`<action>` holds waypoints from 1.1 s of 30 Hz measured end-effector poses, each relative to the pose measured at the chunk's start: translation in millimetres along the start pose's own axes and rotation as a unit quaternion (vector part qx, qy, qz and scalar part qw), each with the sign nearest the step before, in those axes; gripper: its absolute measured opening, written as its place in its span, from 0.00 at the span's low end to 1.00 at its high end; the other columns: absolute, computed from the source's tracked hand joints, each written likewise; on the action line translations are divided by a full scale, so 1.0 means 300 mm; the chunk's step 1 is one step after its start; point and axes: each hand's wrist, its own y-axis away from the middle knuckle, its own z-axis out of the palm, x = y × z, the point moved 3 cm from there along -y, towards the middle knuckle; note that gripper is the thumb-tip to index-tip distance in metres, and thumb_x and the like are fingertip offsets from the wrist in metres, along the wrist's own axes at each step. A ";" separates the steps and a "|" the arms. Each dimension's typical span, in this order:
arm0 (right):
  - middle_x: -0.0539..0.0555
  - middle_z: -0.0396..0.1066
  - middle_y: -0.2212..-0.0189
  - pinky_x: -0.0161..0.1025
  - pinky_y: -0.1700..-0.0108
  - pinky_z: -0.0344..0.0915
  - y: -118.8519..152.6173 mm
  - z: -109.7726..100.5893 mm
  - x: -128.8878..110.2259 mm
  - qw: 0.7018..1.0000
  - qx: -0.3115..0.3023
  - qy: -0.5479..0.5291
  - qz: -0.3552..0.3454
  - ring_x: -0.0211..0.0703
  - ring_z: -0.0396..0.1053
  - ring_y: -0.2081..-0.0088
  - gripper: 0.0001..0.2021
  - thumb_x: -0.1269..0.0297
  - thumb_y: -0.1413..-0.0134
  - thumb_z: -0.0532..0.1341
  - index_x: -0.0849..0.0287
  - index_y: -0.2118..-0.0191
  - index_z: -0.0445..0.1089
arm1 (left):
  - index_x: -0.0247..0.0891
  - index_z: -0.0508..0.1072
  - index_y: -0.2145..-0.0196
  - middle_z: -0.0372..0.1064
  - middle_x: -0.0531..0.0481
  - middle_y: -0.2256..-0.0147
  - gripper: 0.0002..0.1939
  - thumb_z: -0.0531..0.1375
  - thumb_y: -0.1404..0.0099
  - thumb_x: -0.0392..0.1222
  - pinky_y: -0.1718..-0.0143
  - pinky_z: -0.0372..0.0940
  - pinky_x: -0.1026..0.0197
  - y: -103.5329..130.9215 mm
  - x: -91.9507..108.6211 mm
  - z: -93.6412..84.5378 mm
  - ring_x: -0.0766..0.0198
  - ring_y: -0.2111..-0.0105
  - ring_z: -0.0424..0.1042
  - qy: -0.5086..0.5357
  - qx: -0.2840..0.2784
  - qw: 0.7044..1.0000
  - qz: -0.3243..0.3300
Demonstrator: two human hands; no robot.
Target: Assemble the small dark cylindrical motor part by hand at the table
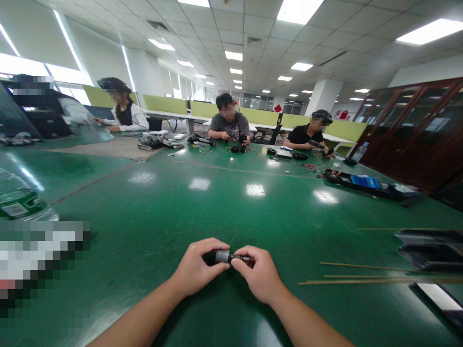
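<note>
Stretching across the whole view, a glossy green table [224,212] with nothing between the near edge and the hands. Off to the right, thin wooden sticks [361,277] lying flat, well apart from the hands, beside dark flat trays [430,248] (contents too blurred to tell). At the left edge, a clear plastic bottle [18,200] with a green label, upright; fill level not readable. Farther back, a long black case [369,185] with something blue in it, and scattered tools and cables [202,142] in front of three seated people at the far side, busy with their own hands.

Near the bottom centre, left hand [195,270] and right hand [258,274] curled shut, both gripping one small cylindrical part [229,257]: silver band in the middle, dark reddish end toward the right fingers. Held just above the tabletop, between thumbs and fingertips, both hands touching it from opposite ends.
</note>
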 end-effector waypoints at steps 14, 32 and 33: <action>0.50 0.71 0.75 0.33 0.72 0.60 -0.002 0.000 0.005 1.000 0.002 0.000 0.007 0.38 0.66 0.74 0.07 0.62 0.44 0.64 0.60 0.65 0.77 | 0.43 0.77 0.57 0.76 0.48 0.61 0.15 0.69 0.43 0.40 0.55 0.68 0.56 0.001 -0.001 -0.007 0.57 0.59 0.75 -0.009 0.007 1.000 -0.010; 0.49 0.70 0.76 0.33 0.72 0.59 -0.002 -0.002 0.001 1.000 -0.001 -0.002 0.006 0.38 0.65 0.75 0.07 0.62 0.44 0.64 0.60 0.65 0.76 | 0.42 0.77 0.57 0.76 0.47 0.61 0.15 0.69 0.43 0.40 0.55 0.69 0.55 0.002 -0.002 -0.004 0.56 0.60 0.75 -0.003 0.011 1.000 0.000; 0.49 0.70 0.76 0.33 0.72 0.59 -0.002 -0.002 0.001 1.000 -0.001 -0.002 0.006 0.38 0.65 0.75 0.07 0.62 0.44 0.64 0.60 0.65 0.76 | 0.42 0.77 0.57 0.76 0.47 0.61 0.15 0.68 0.43 0.40 0.55 0.69 0.55 0.002 -0.003 -0.004 0.56 0.60 0.75 -0.002 0.012 1.000 0.000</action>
